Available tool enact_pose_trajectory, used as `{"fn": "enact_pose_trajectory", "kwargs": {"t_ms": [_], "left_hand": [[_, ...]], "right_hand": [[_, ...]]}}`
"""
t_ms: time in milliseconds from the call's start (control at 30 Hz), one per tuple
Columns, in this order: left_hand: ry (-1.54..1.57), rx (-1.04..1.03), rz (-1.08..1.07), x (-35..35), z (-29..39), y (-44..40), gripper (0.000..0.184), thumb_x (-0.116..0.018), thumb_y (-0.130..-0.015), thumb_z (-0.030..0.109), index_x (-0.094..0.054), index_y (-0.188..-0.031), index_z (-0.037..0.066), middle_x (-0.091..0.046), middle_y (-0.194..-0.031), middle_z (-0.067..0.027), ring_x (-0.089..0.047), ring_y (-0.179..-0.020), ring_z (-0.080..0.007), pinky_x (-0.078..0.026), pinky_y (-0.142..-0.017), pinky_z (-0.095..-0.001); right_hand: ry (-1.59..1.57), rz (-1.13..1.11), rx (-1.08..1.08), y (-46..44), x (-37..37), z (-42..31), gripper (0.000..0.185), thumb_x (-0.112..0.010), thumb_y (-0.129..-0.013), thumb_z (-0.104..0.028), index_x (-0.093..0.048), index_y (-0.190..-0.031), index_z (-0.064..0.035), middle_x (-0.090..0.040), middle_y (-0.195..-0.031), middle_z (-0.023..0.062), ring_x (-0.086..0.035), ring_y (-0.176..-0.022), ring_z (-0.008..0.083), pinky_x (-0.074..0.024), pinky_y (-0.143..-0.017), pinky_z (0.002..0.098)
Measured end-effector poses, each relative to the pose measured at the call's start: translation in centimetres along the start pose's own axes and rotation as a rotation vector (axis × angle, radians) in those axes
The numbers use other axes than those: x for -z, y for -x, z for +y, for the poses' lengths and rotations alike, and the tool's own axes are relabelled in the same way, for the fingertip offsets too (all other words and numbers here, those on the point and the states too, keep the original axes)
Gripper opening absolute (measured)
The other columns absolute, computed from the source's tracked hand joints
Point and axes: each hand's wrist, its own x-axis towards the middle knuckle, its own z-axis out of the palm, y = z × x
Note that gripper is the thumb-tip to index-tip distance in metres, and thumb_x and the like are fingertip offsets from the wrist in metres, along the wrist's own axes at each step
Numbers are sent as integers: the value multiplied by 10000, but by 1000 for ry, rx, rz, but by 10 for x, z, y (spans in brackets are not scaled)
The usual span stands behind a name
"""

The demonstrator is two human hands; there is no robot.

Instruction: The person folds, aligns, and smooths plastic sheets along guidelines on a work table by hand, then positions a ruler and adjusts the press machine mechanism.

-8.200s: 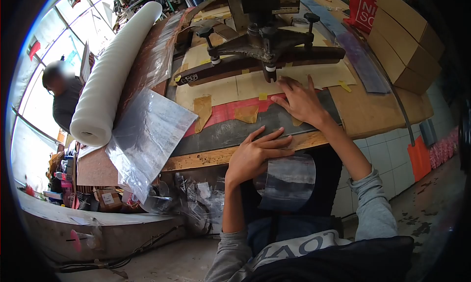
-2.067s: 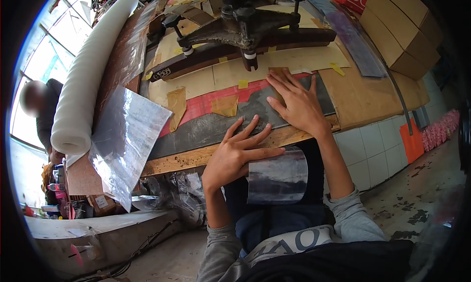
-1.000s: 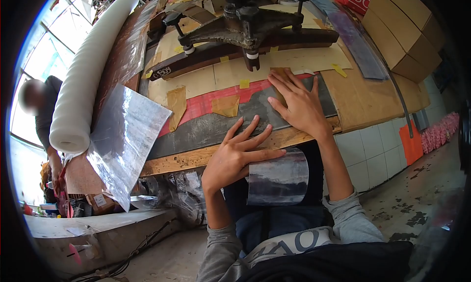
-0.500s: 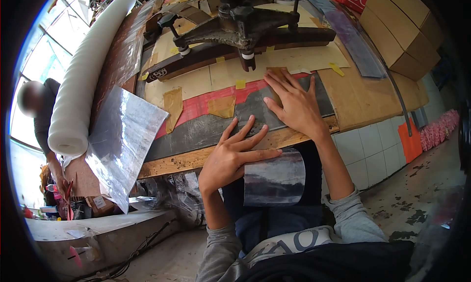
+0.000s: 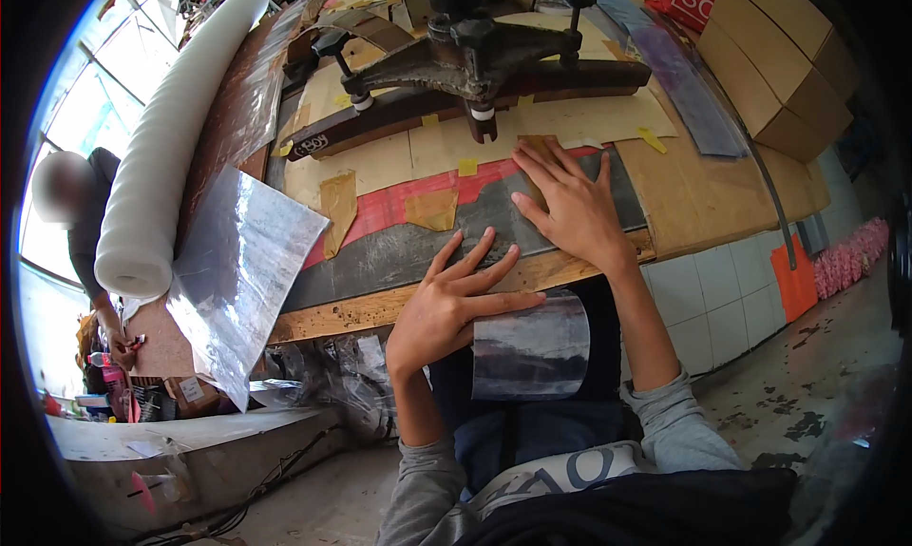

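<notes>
"Where it lies across the lap [image 5: 605, 346], just below the wooden-edged counter [image 5: 332, 320], is the small clear sheet [image 5: 532, 351] loose?"

"I can't tell from my end. The left hand [image 5: 451, 308] is open, fingers spread toward the edge, thumb along the sheet's top; I'd guess the thumb is there to keep it from sliding off."

"And the right hand [image 5: 575, 199]?"

"Open too, laid flat, with fingertips over a brown tape patch [image 5: 533, 189] on the dark mat [image 5: 380, 251]. I read that as steadying the patch or the mat beneath."

"What do I have beyond those fingers?"

"A red strip [image 5: 385, 206], then cream board [image 5: 380, 166] with yellow tape [image 5: 467, 168], probably so the pieces don't shift. Above them is the metal press [image 5: 465, 57]; both hands are apart from it."

"And that foam roll [image 5: 180, 156]?"

"Lengthwise along the left side, which I'd say leaves the front edge for the hands."
</notes>
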Motion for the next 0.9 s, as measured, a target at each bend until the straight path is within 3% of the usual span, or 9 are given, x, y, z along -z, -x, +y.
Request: {"fn": "enact_pose_trajectory", "kwargs": {"t_ms": [67, 433, 733, 900], "left_hand": [[4, -7, 15, 0, 1, -1, 381, -621, -771, 231, -704, -1116, 368, -576, -1343, -37, -414, -1348, -329, -276, -1122, -542], [-59, -9, -7, 0, 5, 4, 458, -613, -758, 198, -669, -1175, 377, -535, -1390, -16, -374, -1380, -291, -258, -1131, -537], [-41, -16, 2, -5, -4, 7, 545, -593, -734, 43, -669, -1194, 325, -535, -1387, 6, -388, -1372, -270, -232, -1167, -487], [-16, 16, -28, -5, -2, 10, 710, -557, -660, -65, -643, -1227, 354, -505, -1417, 15, -335, -1404, -241, -221, -1176, -479]], "right_hand": [[-6, -59, -32, -1, 5, -3, 540, -507, -946, -432, -432, -1430, -205, -418, -1484, -31, -301, -1416, 206, -128, -1089, 712], [-30, -16, 13, -2, -2, 5, 531, -496, -936, -441, -457, -1404, -193, -453, -1458, -29, -332, -1401, 212, -129, -1051, 752], [-32, -56, -11, -3, -2, 2, 561, -472, -940, -457, -403, -1435, -204, -403, -1494, -21, -293, -1421, 216, -88, -1067, 740], [-50, -60, -50, 0, 0, -2, 548, -474, -939, -455, -425, -1422, -202, -422, -1480, -17, -301, -1417, 195, -91, -1077, 728]]}}
